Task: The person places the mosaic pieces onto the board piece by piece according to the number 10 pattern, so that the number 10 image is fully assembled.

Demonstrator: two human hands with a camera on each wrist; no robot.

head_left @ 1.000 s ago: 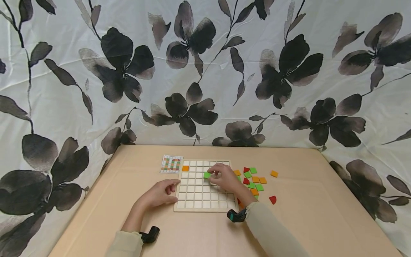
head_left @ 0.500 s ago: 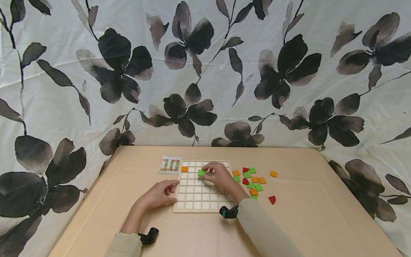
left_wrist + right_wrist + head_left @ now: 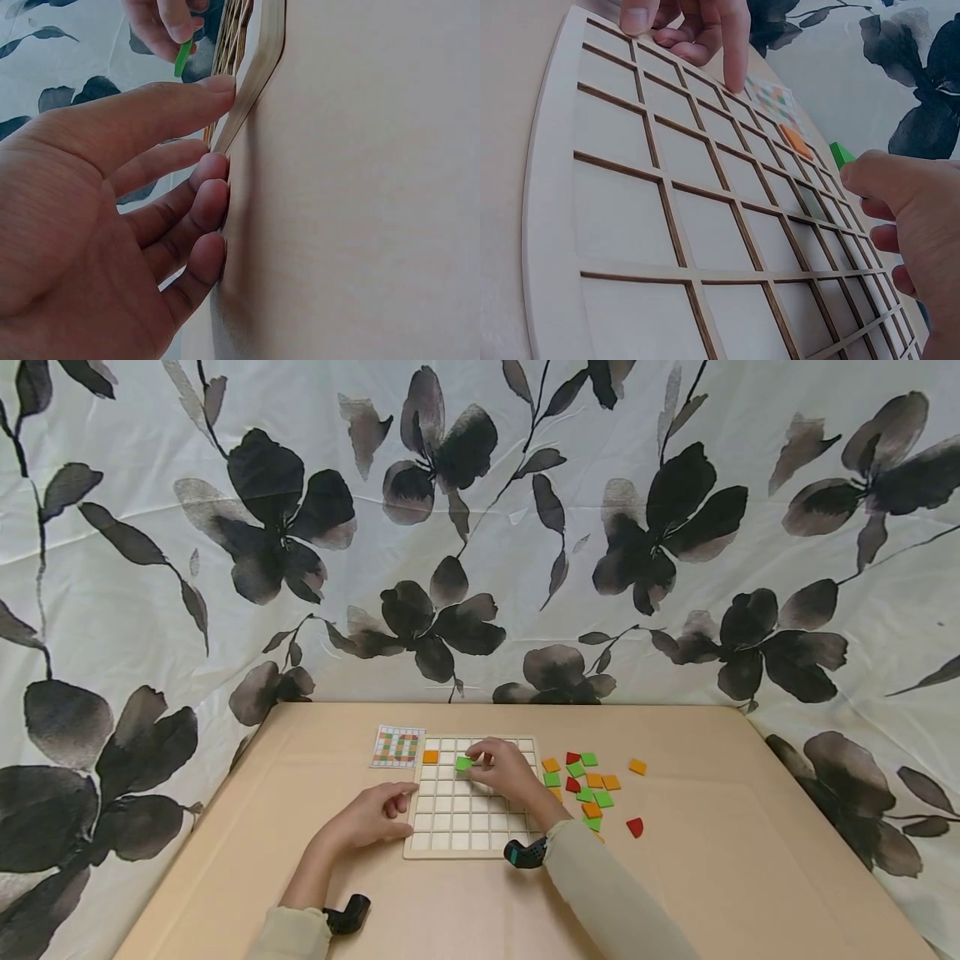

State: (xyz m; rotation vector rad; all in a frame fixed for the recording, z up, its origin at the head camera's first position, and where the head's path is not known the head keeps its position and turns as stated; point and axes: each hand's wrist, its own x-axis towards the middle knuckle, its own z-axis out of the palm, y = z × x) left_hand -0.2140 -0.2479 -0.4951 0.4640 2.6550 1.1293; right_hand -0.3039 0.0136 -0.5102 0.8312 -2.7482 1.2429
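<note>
A pale wooden grid board lies on the table. My right hand pinches a green square tile above the board's upper rows; in the right wrist view the green tile is held clear of the grid. An orange square tile sits in the upper left cell. At the board's left edge, my left hand touches the frame with thumb and index finger. The left wrist view shows the other fingers of my left hand loosely bent, their tips at the tabletop.
A small card printed with a coloured grid lies beside the board's upper left corner. Several loose green, orange and red tiles are scattered right of the board. One red tile lies apart. A floral cloth hangs behind the table.
My right hand has carried the green tile leftward over the board, nearer the orange tile. My left hand has stayed at the board's left edge.
</note>
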